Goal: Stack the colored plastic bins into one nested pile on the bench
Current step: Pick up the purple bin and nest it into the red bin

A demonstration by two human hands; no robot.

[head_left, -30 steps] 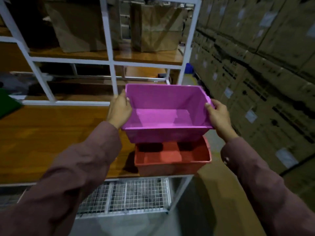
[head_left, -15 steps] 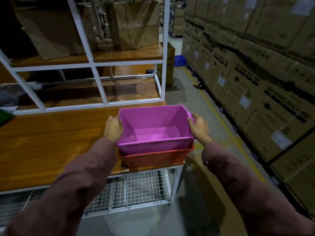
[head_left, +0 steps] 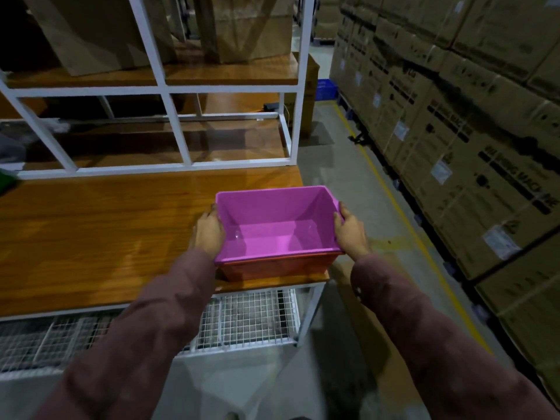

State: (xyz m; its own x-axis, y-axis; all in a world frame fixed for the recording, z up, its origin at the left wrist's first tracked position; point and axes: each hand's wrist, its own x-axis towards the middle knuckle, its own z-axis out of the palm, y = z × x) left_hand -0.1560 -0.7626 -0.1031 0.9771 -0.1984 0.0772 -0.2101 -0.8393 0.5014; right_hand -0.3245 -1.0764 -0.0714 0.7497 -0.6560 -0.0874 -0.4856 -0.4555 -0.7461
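Observation:
A magenta plastic bin (head_left: 272,228) sits nested deep inside a red-orange bin (head_left: 278,268), whose front wall and rim alone show beneath it. Both stand at the front right corner of the wooden bench (head_left: 106,231). My left hand (head_left: 209,233) grips the magenta bin's left rim, and my right hand (head_left: 350,231) grips its right rim. The magenta bin is empty inside.
A white metal shelf frame (head_left: 178,128) rises behind the bench, with brown cardboard boxes (head_left: 242,25) on its upper shelf. A wire mesh shelf (head_left: 242,322) lies under the bench. Stacked cartons (head_left: 469,131) line the right side of a floor aisle with a yellow line (head_left: 394,201).
The magenta bin has come down from above the red-orange bin and now sits fully nested in it. Both hands stayed on its sides.

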